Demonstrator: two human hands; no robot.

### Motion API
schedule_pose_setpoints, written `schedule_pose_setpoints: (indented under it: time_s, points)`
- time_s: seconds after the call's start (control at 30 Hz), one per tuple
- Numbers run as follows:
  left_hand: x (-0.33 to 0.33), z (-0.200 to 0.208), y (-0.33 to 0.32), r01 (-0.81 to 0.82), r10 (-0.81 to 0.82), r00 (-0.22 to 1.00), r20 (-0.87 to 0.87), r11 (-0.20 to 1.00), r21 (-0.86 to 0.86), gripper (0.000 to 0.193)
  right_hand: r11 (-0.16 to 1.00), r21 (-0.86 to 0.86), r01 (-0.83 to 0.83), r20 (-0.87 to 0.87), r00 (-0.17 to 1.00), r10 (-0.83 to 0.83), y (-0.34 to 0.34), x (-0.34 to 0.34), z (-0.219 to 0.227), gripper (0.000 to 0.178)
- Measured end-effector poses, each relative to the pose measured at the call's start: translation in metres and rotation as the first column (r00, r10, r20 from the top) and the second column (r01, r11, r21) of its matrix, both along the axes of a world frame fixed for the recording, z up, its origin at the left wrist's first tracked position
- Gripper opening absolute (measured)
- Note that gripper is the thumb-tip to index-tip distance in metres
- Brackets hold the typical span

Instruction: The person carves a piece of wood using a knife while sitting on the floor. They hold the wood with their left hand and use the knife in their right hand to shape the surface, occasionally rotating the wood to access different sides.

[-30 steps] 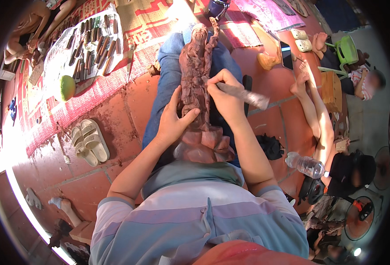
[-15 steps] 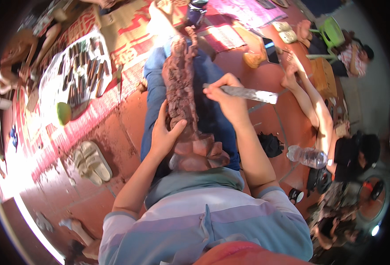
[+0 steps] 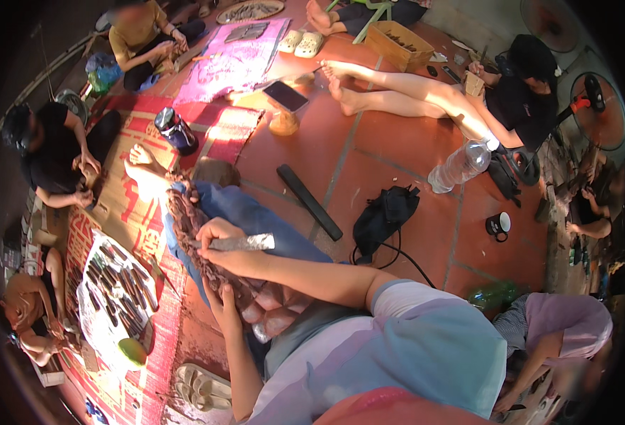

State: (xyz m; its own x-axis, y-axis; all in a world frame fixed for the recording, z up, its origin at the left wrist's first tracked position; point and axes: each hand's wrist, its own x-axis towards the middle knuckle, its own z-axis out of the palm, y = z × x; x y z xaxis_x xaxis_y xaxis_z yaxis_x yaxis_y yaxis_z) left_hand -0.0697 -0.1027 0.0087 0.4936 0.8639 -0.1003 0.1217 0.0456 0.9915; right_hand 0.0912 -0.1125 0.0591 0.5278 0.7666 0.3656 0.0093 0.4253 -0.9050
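A long reddish-brown wood carving (image 3: 190, 225) lies across my lap over blue trousers, its rough, knobbly part pointing away from me. The blocky, rock-like base (image 3: 273, 312) is close to my belly. My left hand (image 3: 225, 310) is wrapped about the carving's left side near the base, with its fingers partly hidden. Pinched like a pen in my right hand (image 3: 222, 246) is a flat tool with a grey, wrapped-looking handle (image 3: 245, 243). That hand is over the carving's middle, and its fingers hide the tool's tip, so contact cannot be made out.
Left lies a white sheet (image 3: 89, 312) holding several carving tools, beside a green fruit (image 3: 132, 351). Sandals (image 3: 203, 388) are nearby. A dark bar (image 3: 310, 202), black bag (image 3: 385, 216), plastic bottle (image 3: 461, 166) and mug (image 3: 497, 226) are on the right. Several people sit around.
The view has swung to the right, so the carving and my lap appear slanted. My right hand has come from beside the carving to over it, with the tool still held.
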Motion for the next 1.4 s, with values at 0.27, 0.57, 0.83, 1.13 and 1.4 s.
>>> schedule_pose_setpoints:
  time_s: [0.27, 0.57, 0.83, 1.13, 1.4]
  points:
    - [-0.006, 0.004, -0.001, 0.042, -0.039, 0.997, 0.064, 0.998, -0.056, 0.071, 1.000, 0.020, -0.014, 0.038, 0.999, 0.013, -0.011, -0.005, 0.009, 0.013]
    - [-0.002, 0.019, 0.023, 0.190, -0.160, 0.981, 0.109, 0.898, -0.397, 0.039, 0.982, 0.060, -0.181, -0.158, 0.969, 0.188, -0.013, 0.002, 0.012, 0.016]
    - [0.003, 0.040, 0.028, 0.248, -0.242, 0.967, 0.076, 0.841, -0.481, 0.031, 0.977, 0.155, -0.146, -0.282, 0.941, 0.186, -0.034, 0.012, 0.037, 0.019]
    - [-0.006, 0.043, 0.013, 0.143, -0.085, 0.988, 0.130, 0.822, -0.551, 0.025, 0.925, 0.120, -0.360, -0.422, 0.825, 0.376, -0.039, -0.004, 0.028, 0.019]
    - [-0.043, -0.016, 0.056, 0.176, -0.122, 0.984, 0.130, 0.787, -0.592, 0.025, 0.909, 0.161, -0.385, -0.452, 0.790, 0.415, -0.034, -0.023, 0.033, 0.017]
